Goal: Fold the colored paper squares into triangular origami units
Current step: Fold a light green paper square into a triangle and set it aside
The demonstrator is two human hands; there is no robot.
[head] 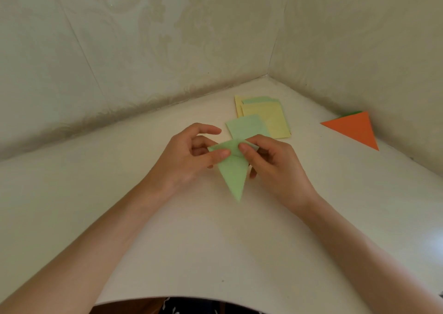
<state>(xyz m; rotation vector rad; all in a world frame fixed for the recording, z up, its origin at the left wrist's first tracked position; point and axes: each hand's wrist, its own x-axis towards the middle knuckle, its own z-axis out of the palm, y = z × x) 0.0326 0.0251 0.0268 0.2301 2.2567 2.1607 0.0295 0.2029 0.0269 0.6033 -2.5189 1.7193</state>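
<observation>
A light green paper [233, 172], folded into a narrow triangle with its tip pointing toward me, is held just above the white table [143, 218]. My left hand [189, 155] pinches its upper left edge between thumb and fingers. My right hand [271, 160] pinches the upper right part, thumb on top near the fold. A loose pile of flat squares [263, 117], yellow and light green, lies just beyond my hands. A folded orange triangle [354, 128] lies at the right by the wall, with a bit of dark green paper [351, 113] showing behind it.
The table sits in a corner, with patterned wallpapered walls [167, 50] at the back and right. Its near edge [215, 299] curves just in front of me.
</observation>
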